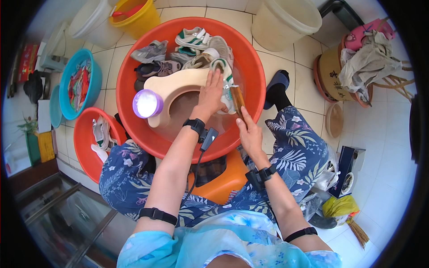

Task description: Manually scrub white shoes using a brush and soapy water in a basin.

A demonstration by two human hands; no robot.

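Note:
A large red plastic basin (256,87) of murky water stands before me. Across it lies a cream-coloured curved plastic board (162,85), perhaps an upturned seat. My left hand (211,93) presses on a white sneaker with green stripes (229,75) at the board's right end, fingers at its opening and thumb along its side. In my right hand (250,135) is a wooden-backed scrubbing brush (238,98), its head against or just over the sneaker's right side; its bristles are mostly hidden. A purple tub of white paste or powder (147,104) sits on the board's left end.
Several shoes (197,38) are piled at the basin's far side. Left of it stand a smaller red basin (80,134) with shoes and a blue basin (97,87) with cloth. Behind are a yellow bucket (147,20) and a whitish bucket (281,30). A potted plant (330,73) stands right.

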